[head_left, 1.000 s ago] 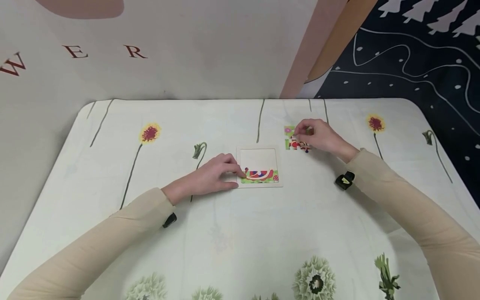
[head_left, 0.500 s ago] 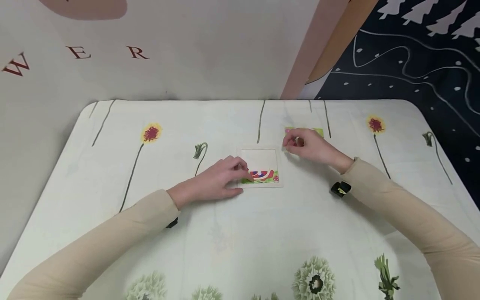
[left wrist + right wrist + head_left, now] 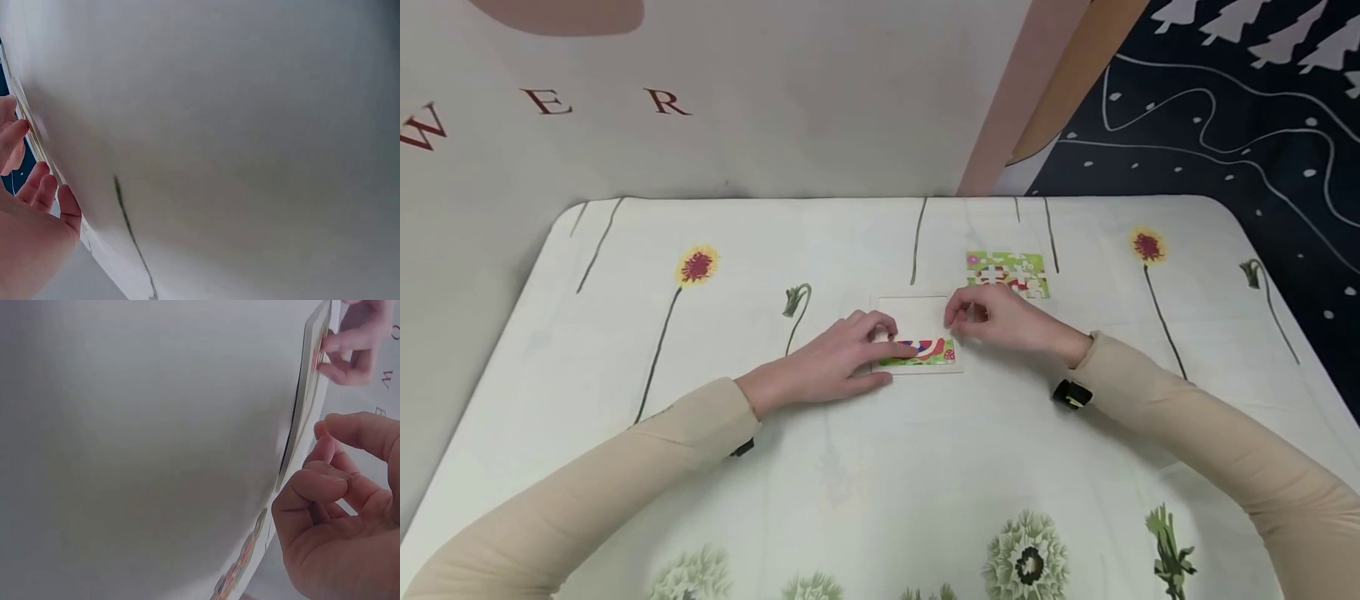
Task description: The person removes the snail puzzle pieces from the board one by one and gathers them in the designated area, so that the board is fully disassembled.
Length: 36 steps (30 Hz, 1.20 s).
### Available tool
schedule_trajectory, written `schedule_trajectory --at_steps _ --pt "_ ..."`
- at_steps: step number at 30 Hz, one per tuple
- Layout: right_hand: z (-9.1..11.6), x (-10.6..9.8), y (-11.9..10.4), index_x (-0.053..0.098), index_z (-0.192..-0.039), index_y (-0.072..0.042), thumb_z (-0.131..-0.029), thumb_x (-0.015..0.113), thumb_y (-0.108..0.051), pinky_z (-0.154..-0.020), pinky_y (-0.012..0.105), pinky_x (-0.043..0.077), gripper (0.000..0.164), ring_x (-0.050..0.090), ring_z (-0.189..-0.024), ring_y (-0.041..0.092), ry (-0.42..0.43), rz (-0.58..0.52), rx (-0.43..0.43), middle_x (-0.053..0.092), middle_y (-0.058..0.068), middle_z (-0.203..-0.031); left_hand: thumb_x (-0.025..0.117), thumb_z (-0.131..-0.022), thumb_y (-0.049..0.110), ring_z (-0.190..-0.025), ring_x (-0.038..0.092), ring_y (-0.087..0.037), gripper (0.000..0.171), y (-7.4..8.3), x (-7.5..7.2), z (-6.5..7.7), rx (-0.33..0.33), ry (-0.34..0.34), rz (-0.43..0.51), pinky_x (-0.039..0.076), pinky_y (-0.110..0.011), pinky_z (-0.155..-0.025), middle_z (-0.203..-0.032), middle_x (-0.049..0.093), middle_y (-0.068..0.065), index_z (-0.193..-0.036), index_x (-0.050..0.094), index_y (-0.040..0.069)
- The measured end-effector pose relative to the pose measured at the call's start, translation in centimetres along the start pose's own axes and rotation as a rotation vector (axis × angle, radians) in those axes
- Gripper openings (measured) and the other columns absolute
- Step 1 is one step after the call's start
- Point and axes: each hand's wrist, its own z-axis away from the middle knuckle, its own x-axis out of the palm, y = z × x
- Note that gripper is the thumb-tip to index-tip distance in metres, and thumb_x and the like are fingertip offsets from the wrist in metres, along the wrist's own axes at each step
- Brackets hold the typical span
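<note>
A pale square puzzle tray [image 3: 913,307] lies mid-table, with a strip of joined, colourful puzzle pieces [image 3: 942,351] along its near side. My left hand [image 3: 831,360] rests at the tray's left edge, its forefinger stretched onto the strip. My right hand [image 3: 1011,321] hovers at the tray's right edge, thumb and forefinger tips together. They seem to pinch a puzzle piece, which the fingers hide. Behind that hand lies a patch of loose puzzle pieces [image 3: 1026,265] with a white gap in it. In the right wrist view the tray [image 3: 299,419] appears edge-on.
A white cloth [image 3: 850,483] printed with flowers covers the table. Its far edge meets a pale wall [image 3: 820,108]. Dark patterned fabric [image 3: 1195,150] stands beyond the right side. A black wrist device [image 3: 1072,394] sits under the right sleeve.
The right hand has moved left and nearer, from the loose pieces to the tray's right edge, uncovering most of those pieces. The left hand has shifted slightly right, its forefinger reaching farther over the strip.
</note>
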Motion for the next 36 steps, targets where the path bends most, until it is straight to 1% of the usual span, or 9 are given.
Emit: schedule_trajectory --at_steps 4,10,18,25,36 --pt "-0.09 0.42 -0.25 0.068 -0.094 -0.008 -0.087 0.067 -0.001 -0.065 0.031 0.04 0.01 0.049 -0.068 0.018 -0.032 0.012 -0.01 0.059 0.0 -0.082 0.066 -0.092 0.02 -0.104 0.044 -0.023 0.041 -0.11 0.0 -0.05 -0.006 0.005 0.005 0.038 -0.038 -0.087 -0.127 0.045 -0.008 -0.133 0.061 0.023" --pt "-0.04 0.78 -0.46 0.067 -0.101 -0.006 -0.086 0.067 0.0 -0.066 0.032 0.041 0.016 0.049 -0.07 0.018 -0.052 0.023 -0.009 0.058 0.001 -0.084 0.066 -0.092 0.017 -0.1 0.042 -0.023 0.04 -0.39 0.07 -0.09 0.001 0.012 0.018 0.037 -0.036 -0.085 -0.124 0.047 -0.007 -0.131 0.063 0.023" --pt "-0.01 0.88 -0.56 0.067 -0.098 -0.007 -0.087 0.068 -0.003 -0.066 0.032 0.041 0.012 0.049 -0.068 0.017 -0.061 0.021 -0.006 0.06 0.0 -0.087 0.066 -0.092 0.019 -0.103 0.04 -0.026 0.039 -0.54 -0.02 -0.03 -0.015 0.007 0.017 0.035 -0.039 -0.088 -0.125 0.046 -0.007 -0.131 0.063 0.024" --pt "-0.02 0.76 -0.62 0.065 -0.098 -0.005 -0.086 0.069 -0.002 -0.067 0.033 0.042 0.012 0.05 -0.069 0.018 -0.074 -0.014 0.012 0.059 0.002 -0.086 0.066 -0.092 0.018 -0.102 0.039 -0.025 0.04 -0.5 -0.26 -0.09 -0.023 -0.003 0.049 0.034 -0.039 -0.088 -0.124 0.045 -0.007 -0.132 0.063 0.024" --pt "-0.06 0.78 -0.48 0.065 -0.099 -0.005 -0.086 0.068 0.001 -0.07 0.034 0.043 0.014 0.053 -0.074 0.019 -0.073 -0.036 0.01 0.06 0.002 -0.088 0.066 -0.092 0.018 -0.101 0.038 -0.024 0.041 -0.54 -0.27 0.0 -0.026 -0.006 0.077 0.033 -0.038 -0.088 -0.124 0.044 -0.006 -0.132 0.062 0.026"
